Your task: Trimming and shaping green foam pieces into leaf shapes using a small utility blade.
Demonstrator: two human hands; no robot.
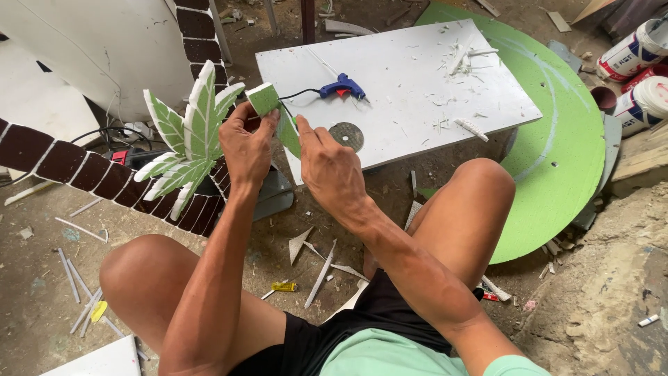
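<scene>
Above the white board (390,90) I pinch a green foam leaf (268,101) with both left hand (247,146) and right hand (330,163), other leaves (188,136) already glued on, glue gun (342,88) idle.

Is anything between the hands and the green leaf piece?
No. Both the left hand and the right hand already grip the green leaf piece directly, with nothing visible in between.

Both hands (292,150) on green foam leaf (264,99)
</scene>
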